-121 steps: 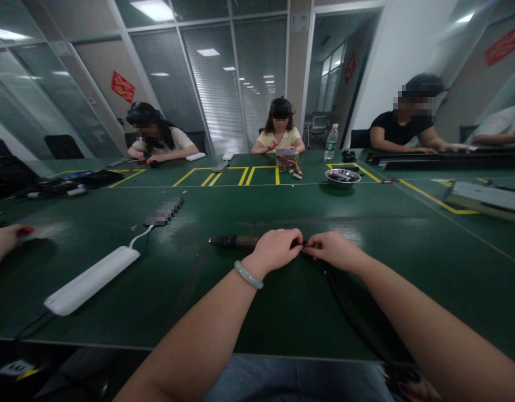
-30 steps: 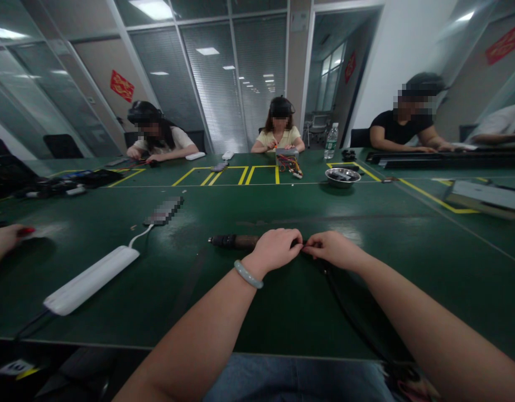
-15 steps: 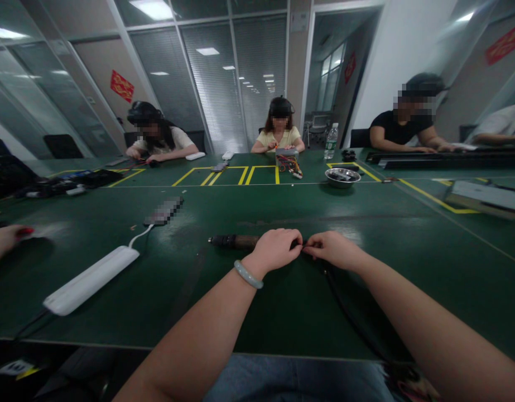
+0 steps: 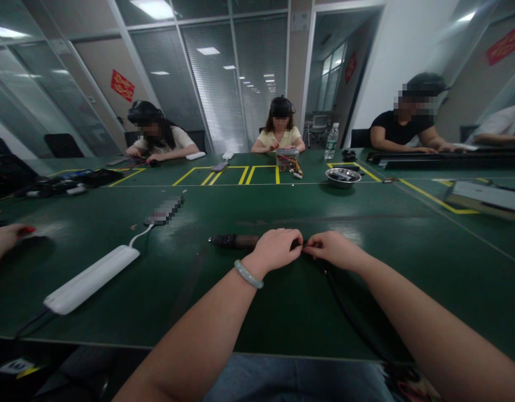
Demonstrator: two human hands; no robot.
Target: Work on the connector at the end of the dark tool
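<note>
An electric screwdriver (image 4: 245, 242), dark and cylindrical with a narrow metal tip, lies on the green table pointing left. My left hand (image 4: 278, 247), a pale bangle on its wrist, is wrapped round the rear part of it. Right at the tool's tail end, my right hand (image 4: 330, 248) is closed in a pinch on a thin dark cable (image 4: 345, 306). That cable shows again below my right hand and runs down over the table's front edge. My fingers cover the spot where cable and tool come together.
Left of the tool lie a white power strip (image 4: 92, 279) and a phone (image 4: 165, 211). Another person's hand (image 4: 8, 240) reaches in at the left edge. Beyond are a metal bowl (image 4: 343, 184), a water bottle (image 4: 331, 141) and a box with coloured wires (image 4: 287, 158). Several people sit around.
</note>
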